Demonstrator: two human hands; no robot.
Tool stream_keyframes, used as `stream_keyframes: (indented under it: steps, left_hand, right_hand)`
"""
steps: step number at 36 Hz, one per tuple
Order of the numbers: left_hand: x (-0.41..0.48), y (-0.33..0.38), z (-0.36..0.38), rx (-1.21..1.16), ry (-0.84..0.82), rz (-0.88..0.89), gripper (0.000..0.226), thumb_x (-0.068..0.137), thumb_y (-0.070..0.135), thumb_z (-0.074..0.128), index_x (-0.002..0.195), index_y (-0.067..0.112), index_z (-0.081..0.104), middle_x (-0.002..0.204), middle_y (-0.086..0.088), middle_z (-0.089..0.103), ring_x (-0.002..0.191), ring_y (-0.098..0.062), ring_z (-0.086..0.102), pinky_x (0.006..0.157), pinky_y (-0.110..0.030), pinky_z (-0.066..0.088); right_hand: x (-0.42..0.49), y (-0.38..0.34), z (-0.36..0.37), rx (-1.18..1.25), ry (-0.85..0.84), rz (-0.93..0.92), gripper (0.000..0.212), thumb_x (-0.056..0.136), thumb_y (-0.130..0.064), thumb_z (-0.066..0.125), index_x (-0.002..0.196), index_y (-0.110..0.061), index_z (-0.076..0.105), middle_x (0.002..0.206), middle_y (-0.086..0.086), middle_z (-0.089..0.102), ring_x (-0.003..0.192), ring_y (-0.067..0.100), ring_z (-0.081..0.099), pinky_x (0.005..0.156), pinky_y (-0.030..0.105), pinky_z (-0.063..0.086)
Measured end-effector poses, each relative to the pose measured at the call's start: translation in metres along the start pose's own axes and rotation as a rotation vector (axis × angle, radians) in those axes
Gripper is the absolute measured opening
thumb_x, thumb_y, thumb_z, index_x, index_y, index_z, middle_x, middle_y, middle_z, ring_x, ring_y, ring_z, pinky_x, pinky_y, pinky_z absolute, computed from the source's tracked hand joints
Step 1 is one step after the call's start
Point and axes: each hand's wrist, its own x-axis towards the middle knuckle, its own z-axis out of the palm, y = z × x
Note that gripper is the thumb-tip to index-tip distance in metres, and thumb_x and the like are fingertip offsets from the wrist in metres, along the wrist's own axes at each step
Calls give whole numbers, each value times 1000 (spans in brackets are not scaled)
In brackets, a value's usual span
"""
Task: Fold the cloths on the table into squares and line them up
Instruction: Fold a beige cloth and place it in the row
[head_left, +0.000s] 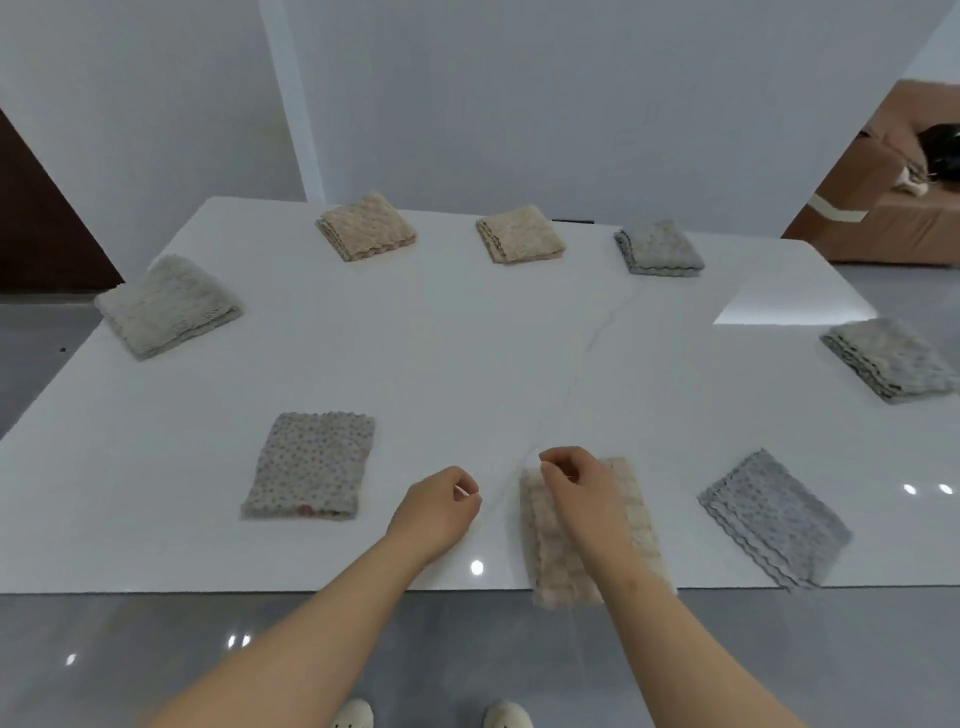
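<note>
Our forearms reach in from the near edge, bare and angled toward each other. Beyond both grips the white surface (467, 338) carries five folded squares (519, 236) in a loose arc, well apart. Left of the left hand (441, 506) lies a dotted cloth (311, 465), and right of the right hand (576, 483) a grey cloth (774, 519), both oblongs. Under the right hand lies the beige cloth (548, 561), a long strip overhanging the near edge. We judge it the step in hand: its far end needs folding over into a square. The right hand hovers over its far left corner, fingers curled; whether that grip pinches cloth we cannot tell. The left grip, just beside, is drawn together on nothing.
</note>
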Motion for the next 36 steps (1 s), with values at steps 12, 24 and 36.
stream_keyframes:
  steps: [12, 24, 36]
  left_hand:
    - [-11, 38, 70, -5, 26, -167, 33, 90, 37, 51, 118, 19, 52, 100, 8, 50, 94, -10, 49, 79, -24, 40]
    - [-6, 40, 77, -72, 124, -216, 29, 87, 26, 58, 113, 17, 55, 95, 4, 56, 94, -15, 54, 79, -26, 42]
    - [12, 27, 45, -242, 219, -188, 12, 89, 15, 56, 99, 21, 53, 85, 5, 56, 87, -16, 55, 75, -25, 41]
  right_hand:
    - [7, 68, -82, -172, 5, 216, 49, 81, -23, 55, 128, -20, 42, 122, 6, 49, 106, 27, 54, 90, 43, 47]
    - [7, 74, -83, -27, -109, 186, 30, 89, -14, 46, 118, -20, 41, 110, 5, 54, 66, 10, 51, 56, 24, 39]
    - [30, 58, -48, 24, -107, 173, 32, 86, -11, 51, 118, -14, 46, 93, -2, 55, 72, 6, 51, 62, 18, 40]
